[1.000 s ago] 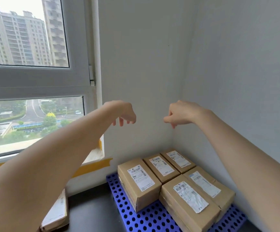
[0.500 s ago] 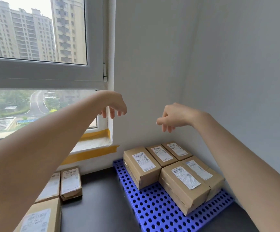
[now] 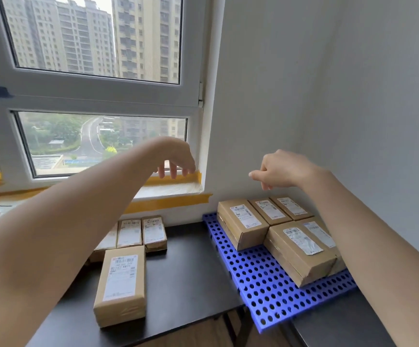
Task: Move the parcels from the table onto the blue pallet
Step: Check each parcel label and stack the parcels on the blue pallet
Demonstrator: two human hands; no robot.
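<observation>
Several brown parcels with white labels lie on the blue perforated pallet (image 3: pixel 261 279) at the right, the nearest one (image 3: pixel 301 251) in front and another (image 3: pixel 241 222) at its back left. More parcels rest on the black table (image 3: pixel 191 274): a long one (image 3: pixel 122 284) near the front, and smaller ones (image 3: pixel 153 232) by the wall. My left hand (image 3: pixel 176 156) hovers high above the table parcels, fingers hanging apart, empty. My right hand (image 3: pixel 281 169) hangs loosely curled above the pallet's back parcels, holding nothing.
A window (image 3: pixel 95 96) with yellow tape along its sill fills the left wall. White walls meet in a corner behind the pallet. The pallet overhangs the table's front edge, bridging to a second dark surface (image 3: pixel 341 321) at the lower right.
The view has swung left and down, bringing the table parcels into sight. Both hands have drifted left with it, staying raised and empty.
</observation>
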